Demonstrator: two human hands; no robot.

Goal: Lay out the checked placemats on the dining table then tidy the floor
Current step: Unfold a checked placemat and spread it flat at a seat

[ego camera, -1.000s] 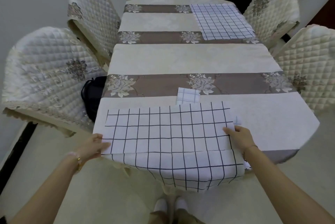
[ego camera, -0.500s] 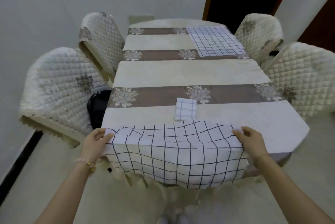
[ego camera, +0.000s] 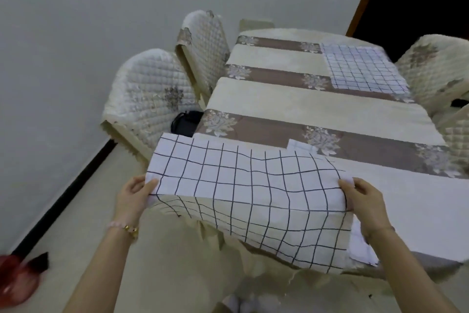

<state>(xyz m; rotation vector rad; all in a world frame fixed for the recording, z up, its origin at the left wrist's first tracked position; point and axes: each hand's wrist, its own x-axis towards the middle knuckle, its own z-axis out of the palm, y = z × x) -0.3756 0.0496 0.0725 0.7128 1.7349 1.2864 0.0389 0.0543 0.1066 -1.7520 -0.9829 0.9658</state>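
Note:
A white checked placemat [ego camera: 243, 186] with dark grid lines hangs lifted over the near end of the dining table [ego camera: 317, 107], its lower half drooping past the edge. My left hand [ego camera: 134, 197] pinches its left edge and my right hand [ego camera: 363, 198] pinches its right edge. A second checked placemat [ego camera: 363, 69] lies flat at the table's far right. Behind the lifted mat a small folded checked cloth [ego camera: 300, 146] peeks out.
Quilted chairs stand on the left [ego camera: 149, 99] and right [ego camera: 436, 71] of the table. A black bag [ego camera: 186, 123] sits on the near left chair. On the floor at the lower left lies a red object [ego camera: 17, 279] with a dark piece [ego camera: 40, 263].
Both hands have raised the placemat off the table's near end. The view has swung left, bringing the floor and red object into sight.

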